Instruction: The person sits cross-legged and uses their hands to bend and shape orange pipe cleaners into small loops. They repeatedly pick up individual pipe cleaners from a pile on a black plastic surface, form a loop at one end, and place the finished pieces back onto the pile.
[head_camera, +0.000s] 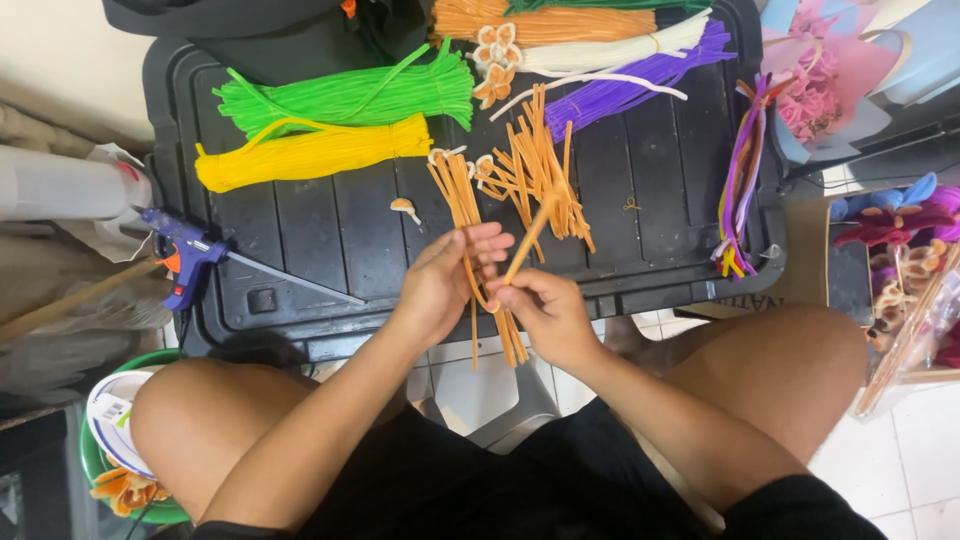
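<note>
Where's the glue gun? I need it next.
In the head view, the blue glue gun lies at the left edge of the black tray, below the yellow bundle.

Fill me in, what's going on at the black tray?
A seated person is working orange pipe cleaners over a black tray. The left hand holds a small bunch of orange pipe cleaners, and the right hand pinches a single orange pipe cleaner up against it. More loose orange ones lie on the tray, with green, yellow and purple bundles behind. A blue glue gun rests at the tray's left edge.
</note>
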